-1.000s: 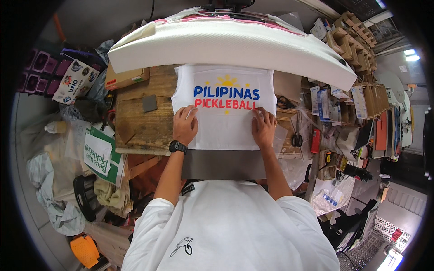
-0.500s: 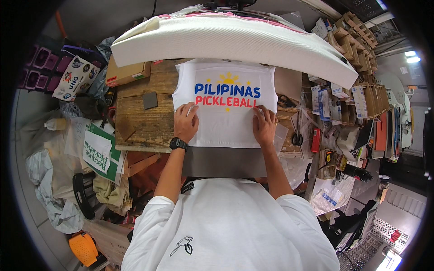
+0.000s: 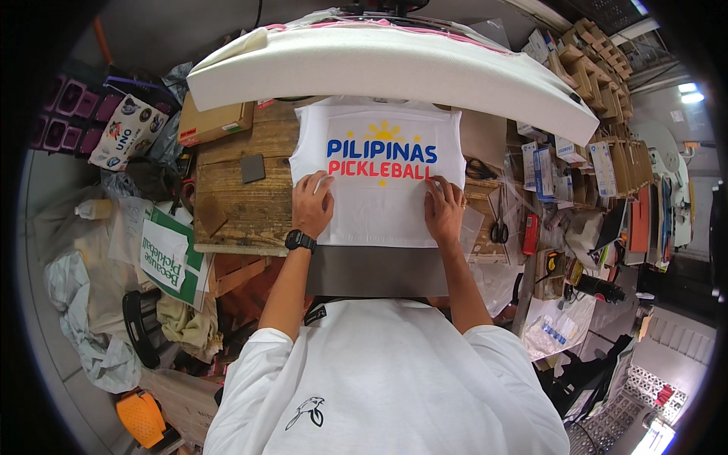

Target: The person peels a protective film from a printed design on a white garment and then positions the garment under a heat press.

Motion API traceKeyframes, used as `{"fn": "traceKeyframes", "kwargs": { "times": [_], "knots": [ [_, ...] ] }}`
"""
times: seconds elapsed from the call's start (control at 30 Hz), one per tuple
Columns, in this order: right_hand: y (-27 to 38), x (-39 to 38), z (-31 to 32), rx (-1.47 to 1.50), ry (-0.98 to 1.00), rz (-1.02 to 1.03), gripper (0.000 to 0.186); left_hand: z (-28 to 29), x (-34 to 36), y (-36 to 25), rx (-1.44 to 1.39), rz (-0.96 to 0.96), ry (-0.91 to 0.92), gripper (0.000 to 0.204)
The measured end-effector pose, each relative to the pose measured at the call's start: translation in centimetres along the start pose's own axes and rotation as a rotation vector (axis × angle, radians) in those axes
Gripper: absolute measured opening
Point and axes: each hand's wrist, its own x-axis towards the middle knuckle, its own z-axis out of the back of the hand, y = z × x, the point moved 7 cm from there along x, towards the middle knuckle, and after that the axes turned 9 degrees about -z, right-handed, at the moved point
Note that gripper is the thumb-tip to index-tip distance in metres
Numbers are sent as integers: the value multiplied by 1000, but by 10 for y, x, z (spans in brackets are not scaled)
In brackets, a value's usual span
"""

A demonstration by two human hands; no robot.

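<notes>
A white sleeveless shirt [image 3: 379, 216] lies flat on a grey board [image 3: 371, 273], its chest printed with blue and red lettering and a yellow sun. My left hand [image 3: 312, 205], with a black watch on the wrist, rests on the shirt's left side, fingers slightly bent and apart. On the opposite side my right hand [image 3: 444, 208] lies on the fabric, its fingertips beside the end of the red lettering. Neither hand grips anything that I can see. Beyond the shirt, a thick white padded slab [image 3: 379, 68] overhangs its neck end and hides part of it.
On the wooden table [image 3: 227, 182] to the left are a small dark square [image 3: 252, 168] and a cardboard box [image 3: 216, 125]. Scissors [image 3: 498, 231] lie on the right. Several stacked cartons [image 3: 618, 167] stand far right; a green printed sheet [image 3: 174, 254] lies lower left.
</notes>
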Motion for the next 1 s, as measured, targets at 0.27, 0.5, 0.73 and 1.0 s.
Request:
{"fn": "traceKeyframes", "kwargs": {
  "times": [0.27,0.5,0.73,1.0],
  "knots": [
    [-1,-1,0,-3,2,1,34,0,0,1,-8,7,-3,34],
    [-1,0,-1,16,-3,6,35,0,0,0,-5,19,11,35],
    [-1,0,-1,-3,21,-3,37,1,-1,1,1,10,-9,32],
    [-2,-1,2,52,16,-23,39,3,1,1,-38,21,-29,28]
  ]
}}
